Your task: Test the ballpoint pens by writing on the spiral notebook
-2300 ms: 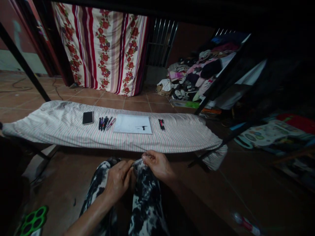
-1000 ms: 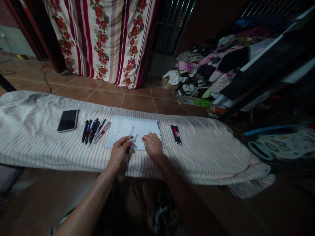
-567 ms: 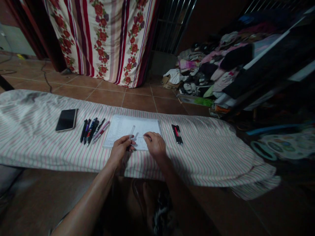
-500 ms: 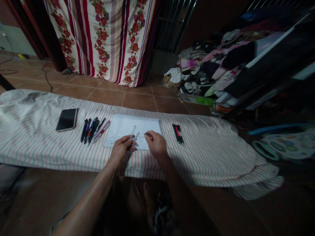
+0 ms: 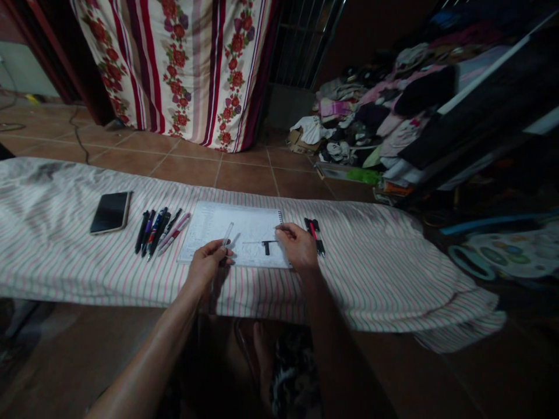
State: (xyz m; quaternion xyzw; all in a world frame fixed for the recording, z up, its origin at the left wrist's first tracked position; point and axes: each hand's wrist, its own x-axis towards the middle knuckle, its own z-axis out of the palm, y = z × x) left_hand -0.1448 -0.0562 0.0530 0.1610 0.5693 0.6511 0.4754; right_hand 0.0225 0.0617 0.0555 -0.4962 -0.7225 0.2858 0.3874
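My left hand (image 5: 210, 257) is closed round the lower end of a clear, slim pen barrel (image 5: 227, 231), which points up and away over an open spiral notebook (image 5: 209, 218). Over the notebook's right edge is my right hand (image 5: 299, 244), fingers drawn together; whatever they may hold is too small to make out. Just left of those fingers, a small black pen part (image 5: 267, 248) lies on the page. A thin, pale stick like a pen refill (image 5: 254, 242) shows beside it, its right end close to my right hand.
Several pens (image 5: 156, 233) lie in a group left of the notebook, with a dark-screened phone (image 5: 110, 212) farther left. More pens (image 5: 315, 233), black and red, lie just beyond my right hand. A striped cloth (image 5: 371, 262) covers the low surface. Piled clothes (image 5: 375, 116) stand behind.
My right hand has moved right, away from my left hand, uncovering the black part and thin stick on the page. My left hand still holds the clear barrel. The view has shifted slightly.
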